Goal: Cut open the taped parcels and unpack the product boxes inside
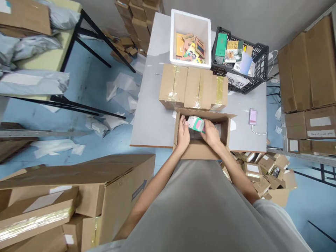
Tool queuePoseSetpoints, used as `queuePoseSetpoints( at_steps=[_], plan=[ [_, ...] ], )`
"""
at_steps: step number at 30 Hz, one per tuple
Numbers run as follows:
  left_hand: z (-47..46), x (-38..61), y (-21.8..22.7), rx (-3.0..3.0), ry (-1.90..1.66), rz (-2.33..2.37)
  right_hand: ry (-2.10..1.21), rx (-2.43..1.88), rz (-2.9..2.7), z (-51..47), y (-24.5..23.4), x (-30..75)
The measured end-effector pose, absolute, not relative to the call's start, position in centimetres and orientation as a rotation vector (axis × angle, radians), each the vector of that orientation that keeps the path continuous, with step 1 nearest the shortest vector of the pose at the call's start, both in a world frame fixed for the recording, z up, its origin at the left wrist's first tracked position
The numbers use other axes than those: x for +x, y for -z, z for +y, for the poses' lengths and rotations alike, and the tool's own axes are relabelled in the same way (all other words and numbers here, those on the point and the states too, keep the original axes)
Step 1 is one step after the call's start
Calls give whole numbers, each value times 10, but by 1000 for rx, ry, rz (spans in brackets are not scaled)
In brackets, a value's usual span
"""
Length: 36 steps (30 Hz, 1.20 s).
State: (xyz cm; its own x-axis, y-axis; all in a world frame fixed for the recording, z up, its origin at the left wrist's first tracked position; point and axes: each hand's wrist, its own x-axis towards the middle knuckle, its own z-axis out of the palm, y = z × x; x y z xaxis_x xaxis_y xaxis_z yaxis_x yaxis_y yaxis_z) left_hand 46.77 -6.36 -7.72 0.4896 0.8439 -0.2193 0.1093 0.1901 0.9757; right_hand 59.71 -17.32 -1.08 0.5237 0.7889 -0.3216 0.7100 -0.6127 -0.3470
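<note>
An opened cardboard box [202, 152] sits at the front edge of the table, its flaps folded out. Inside it, tilted, is a small white and green packet [194, 123] with a pink patch. My right hand [211, 133] has its fingers curled over the packet's right end. On the other side, my left hand [184, 133] reaches in along the box's left wall, fingers stretched out and thumb near the packet's left end. The bottom of the box is partly hidden by my hands and the packet.
Taped cartons [193, 87] stand right behind the open box. Farther back are a white foam box [191, 17] and a black crate [258, 64] holding small boxes. A phone [252, 116] lies at right on a cable. Large cartons [126, 189] crowd the lower left.
</note>
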Motion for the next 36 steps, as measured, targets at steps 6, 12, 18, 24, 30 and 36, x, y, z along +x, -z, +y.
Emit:
queuePoseSetpoints(
  at_steps=[6,12,18,24,30,36],
  plan=[
    [-73,460,69,914,-317,765,-659,-2230,-835,-211,-20,589],
    [-84,449,41,849,-207,645,-675,-1745,-515,-219,-38,597],
    [-72,424,6,953,-230,538,-693,-1687,-500,-226,-55,617],
    [-61,412,-33,1060,-223,458,-710,-1685,-562,-227,-50,632],
    [-41,417,-77,1187,-398,408,-874,-1607,-541,-218,-39,616],
    [-23,436,-71,1241,-500,473,-955,-1686,-606,-217,-33,596]
  ],
)
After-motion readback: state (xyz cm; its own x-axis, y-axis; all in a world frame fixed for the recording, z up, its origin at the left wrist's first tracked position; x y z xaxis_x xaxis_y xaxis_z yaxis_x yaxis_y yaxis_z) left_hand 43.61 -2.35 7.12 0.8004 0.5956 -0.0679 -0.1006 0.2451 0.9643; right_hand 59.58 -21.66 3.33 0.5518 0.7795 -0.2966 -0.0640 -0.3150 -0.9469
